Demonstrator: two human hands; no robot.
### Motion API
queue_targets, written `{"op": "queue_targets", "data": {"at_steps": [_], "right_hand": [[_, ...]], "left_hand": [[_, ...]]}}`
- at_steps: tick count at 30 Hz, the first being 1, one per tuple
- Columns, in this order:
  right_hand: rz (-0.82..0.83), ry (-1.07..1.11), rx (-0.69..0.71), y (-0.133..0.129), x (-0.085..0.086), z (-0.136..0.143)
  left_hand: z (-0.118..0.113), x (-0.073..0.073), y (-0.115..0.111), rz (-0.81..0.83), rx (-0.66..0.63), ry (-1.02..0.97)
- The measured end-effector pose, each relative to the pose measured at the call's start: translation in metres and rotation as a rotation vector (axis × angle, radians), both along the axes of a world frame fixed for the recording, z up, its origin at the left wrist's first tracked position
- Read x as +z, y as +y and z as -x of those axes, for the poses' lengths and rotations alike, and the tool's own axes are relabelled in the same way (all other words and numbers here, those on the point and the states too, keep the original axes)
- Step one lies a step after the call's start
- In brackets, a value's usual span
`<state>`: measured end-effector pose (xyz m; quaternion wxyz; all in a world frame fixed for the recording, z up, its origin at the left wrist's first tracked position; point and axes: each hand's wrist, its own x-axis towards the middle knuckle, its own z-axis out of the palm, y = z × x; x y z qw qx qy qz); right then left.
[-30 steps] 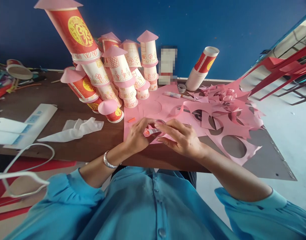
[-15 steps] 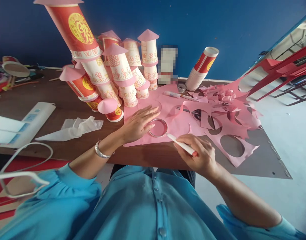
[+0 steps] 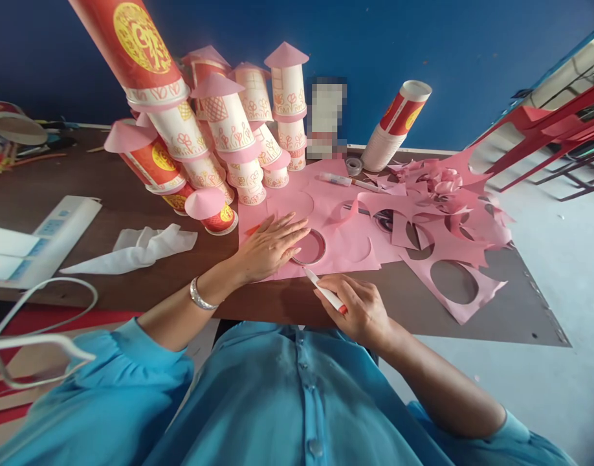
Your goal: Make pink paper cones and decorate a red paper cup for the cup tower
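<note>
My left hand (image 3: 270, 249) lies open over the pink paper (image 3: 343, 260), its fingers stretched out. Its fingertips and thumb cover the left side of a thin round ring (image 3: 323, 251) that rests flat on the paper. In my right hand (image 3: 362, 307) is a white marker (image 3: 330, 296) with a red end. The marker's tip is at the ring's lower edge, on the paper. Faint circle outlines show on the sheet to the right of the ring and above my left hand. An orange tip pokes out behind my left hand.
Paper-cup towers (image 3: 229, 123) with pink cone roofs stand behind my left hand. A cup stack (image 3: 384, 139) leans at the back right. Cut pink scraps (image 3: 452, 259) and partly covered scissors (image 3: 384, 220) lie right. Crumpled white film (image 3: 142, 243) and a power strip (image 3: 59, 236) lie left.
My right hand has moved left with the marker, its tip passing from the ring's right side to its lower edge. My left hand has shifted slightly over the ring. The view has tilted a little.
</note>
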<state>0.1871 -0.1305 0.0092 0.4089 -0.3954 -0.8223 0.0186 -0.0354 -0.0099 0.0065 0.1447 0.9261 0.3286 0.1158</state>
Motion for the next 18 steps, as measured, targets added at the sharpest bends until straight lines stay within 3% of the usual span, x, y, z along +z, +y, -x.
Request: {"op": "queue_targets", "data": {"at_steps": [18], "right_hand": [[0.046,-0.073,-0.052,0.0,-0.005,-0.013]], "left_hand": [[-0.004,0.004,-0.002,0.073,0.029,0.051]]}}
